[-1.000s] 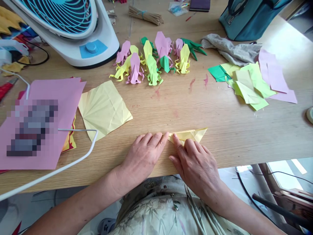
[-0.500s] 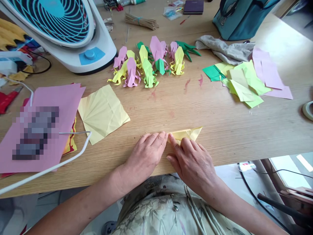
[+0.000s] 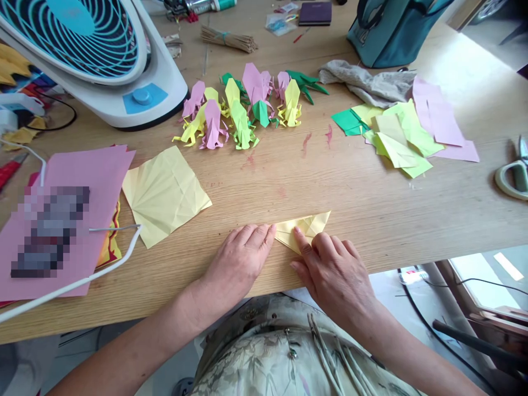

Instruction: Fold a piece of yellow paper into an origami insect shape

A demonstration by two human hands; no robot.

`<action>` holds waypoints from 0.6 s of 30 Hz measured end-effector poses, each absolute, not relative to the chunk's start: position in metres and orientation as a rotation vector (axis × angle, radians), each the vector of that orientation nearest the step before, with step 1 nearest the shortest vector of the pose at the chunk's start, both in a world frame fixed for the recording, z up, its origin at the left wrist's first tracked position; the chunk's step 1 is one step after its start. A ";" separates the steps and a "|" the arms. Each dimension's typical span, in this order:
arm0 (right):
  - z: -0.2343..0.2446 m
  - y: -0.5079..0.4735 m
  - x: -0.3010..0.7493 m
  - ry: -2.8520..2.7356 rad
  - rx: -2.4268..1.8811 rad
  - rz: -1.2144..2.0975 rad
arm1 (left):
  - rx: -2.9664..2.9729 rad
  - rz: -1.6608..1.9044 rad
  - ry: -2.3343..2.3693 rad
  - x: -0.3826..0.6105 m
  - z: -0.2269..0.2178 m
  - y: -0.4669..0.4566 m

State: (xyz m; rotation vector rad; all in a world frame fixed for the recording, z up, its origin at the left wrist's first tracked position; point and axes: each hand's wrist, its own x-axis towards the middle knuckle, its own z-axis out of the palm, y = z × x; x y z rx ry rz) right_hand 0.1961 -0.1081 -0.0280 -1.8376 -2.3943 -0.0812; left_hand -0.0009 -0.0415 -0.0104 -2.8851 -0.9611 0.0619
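Yellow fold lies flat on the table, close to its near edge, right between my two hands. My right hand holds nothing: its fingers are bent and the index fingertip presses down on the fold's lower edge. My left hand lies palm down with fingers stretched out, their tips touching the fold's left point. Neither hand clasps it; both only bear on it.

The fold is a long, low triangle with a sharp point to the right and crease lines across its face.

Just left of my left hand a creased yellow sheet lies open, touching a stack of pink sheets that a white cable crosses. Farther back, a cluster of origami figures in pink, yellow and green stands in front of a fan.

To the right lie loose paper scraps beside a grey cloth, with scissors at the table's right edge. A teal bag stands at the back right; I cannot tell what is in it. A bundle of sticks lies at the back.
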 end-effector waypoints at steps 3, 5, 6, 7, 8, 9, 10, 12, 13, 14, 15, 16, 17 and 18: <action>-0.028 -0.108 0.196 -2.389 -1.828 -0.072 | -2.893 0.101 -0.953 0.001 -0.007 -0.041; -0.029 -0.108 0.196 -2.379 -1.827 -0.077 | -2.880 0.114 -0.951 0.003 -0.006 -0.042; -0.029 -0.108 0.196 -2.375 -1.826 -0.082 | -2.874 0.109 -0.952 0.003 -0.006 -0.043; -0.029 -0.108 0.196 -2.371 -1.824 -0.087 | -2.875 0.095 -0.943 0.002 -0.007 -0.043; -0.030 -0.109 0.196 -2.369 -1.823 -0.091 | -2.882 0.075 -0.923 0.002 -0.009 -0.044; -0.030 -0.109 0.195 -2.368 -1.821 -0.093 | -2.897 0.053 -0.896 0.001 -0.011 -0.044; -0.030 -0.109 0.195 -2.368 -1.820 -0.093 | -2.914 0.029 -0.871 0.000 -0.013 -0.045; -0.031 -0.110 0.196 -2.368 -1.817 -0.089 | -2.950 0.001 -0.854 -0.003 -0.018 -0.045; -0.031 -0.110 0.196 -2.365 -1.816 -0.087 | -2.961 -0.004 -0.869 -0.004 -0.020 -0.044; -0.032 -0.110 0.196 -2.360 -1.811 -0.089 | -2.972 -0.011 -0.887 -0.005 -0.021 -0.044; -0.032 -0.110 0.197 -2.358 -1.802 -0.092 | -2.984 -0.021 -0.899 -0.005 -0.022 -0.044; -0.032 -0.111 0.197 -2.358 -1.789 -0.096 | -2.997 -0.035 -0.903 -0.005 -0.023 -0.043; -0.032 -0.111 0.197 -2.359 -1.773 -0.099 | -3.010 -0.047 -0.903 -0.004 -0.023 -0.043; -0.032 -0.111 0.197 -2.361 -1.757 -0.100 | -3.020 -0.056 -0.908 -0.003 -0.023 -0.042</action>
